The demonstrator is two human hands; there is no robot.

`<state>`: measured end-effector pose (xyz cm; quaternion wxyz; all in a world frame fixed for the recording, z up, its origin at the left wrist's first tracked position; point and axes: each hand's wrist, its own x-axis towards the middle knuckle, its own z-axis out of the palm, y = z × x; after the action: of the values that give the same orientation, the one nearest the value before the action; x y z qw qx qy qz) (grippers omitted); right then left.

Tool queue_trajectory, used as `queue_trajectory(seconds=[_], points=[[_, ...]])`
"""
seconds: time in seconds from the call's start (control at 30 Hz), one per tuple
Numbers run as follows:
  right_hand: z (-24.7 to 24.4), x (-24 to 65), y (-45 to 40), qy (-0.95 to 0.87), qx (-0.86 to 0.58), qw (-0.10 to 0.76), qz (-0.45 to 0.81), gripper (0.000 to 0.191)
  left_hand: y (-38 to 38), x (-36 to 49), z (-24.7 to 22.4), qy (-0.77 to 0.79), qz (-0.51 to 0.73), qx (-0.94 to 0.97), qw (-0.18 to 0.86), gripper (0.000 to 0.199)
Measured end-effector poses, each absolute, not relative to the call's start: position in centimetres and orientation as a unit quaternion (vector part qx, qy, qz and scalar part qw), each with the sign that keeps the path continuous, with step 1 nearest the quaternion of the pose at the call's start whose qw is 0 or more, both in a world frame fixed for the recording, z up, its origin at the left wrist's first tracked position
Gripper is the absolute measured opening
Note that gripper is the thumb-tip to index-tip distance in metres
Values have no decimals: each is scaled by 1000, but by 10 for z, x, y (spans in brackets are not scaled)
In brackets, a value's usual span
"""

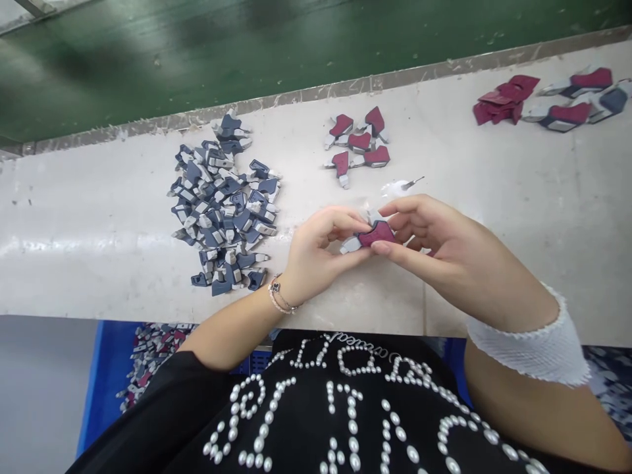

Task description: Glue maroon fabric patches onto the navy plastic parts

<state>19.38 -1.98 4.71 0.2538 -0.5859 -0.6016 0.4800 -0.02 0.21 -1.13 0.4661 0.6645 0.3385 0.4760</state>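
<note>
Between my two hands is a small plastic part with a dark red face, a navy edge and light grey ends. My left hand pinches it from the left with thumb and fingers. From the right, my right hand grips its other end, thumb on the red face. Just beyond my hands lies a small thin-tipped tool beside a glossy whitish spot on the table. Farther back sits a group of several red-faced parts.
A big pile of navy and grey parts lies left on the white table. At the far right are loose dark red pieces and a few assembled parts. A blue bin of parts stands below the front edge. A green panel runs behind.
</note>
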Motion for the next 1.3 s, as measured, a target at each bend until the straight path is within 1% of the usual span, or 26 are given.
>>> queue_trajectory(seconds=[0.13,0.37,0.6,0.83,0.93,1.1,1.3], points=[[48,198,-18,-584,-576,257,510,38,2,0,-10,329,474,644,502,24],[50,201,-16,-552,-539,253,583,35,3,0,-9,292,486,658,495,30],[52,200,-11,-565,-521,269,580,27,2,-1,-8,287,483,666,491,28],[57,202,-9,-579,-487,282,590,19,8,-1,-10,235,510,689,458,34],[56,204,-9,-589,-480,286,584,15,10,-1,-11,226,518,698,440,35],[54,205,-8,-616,-482,274,560,21,10,-1,-11,227,522,717,404,36],[57,197,-16,-655,-537,239,474,17,12,-2,-10,230,518,732,377,32]])
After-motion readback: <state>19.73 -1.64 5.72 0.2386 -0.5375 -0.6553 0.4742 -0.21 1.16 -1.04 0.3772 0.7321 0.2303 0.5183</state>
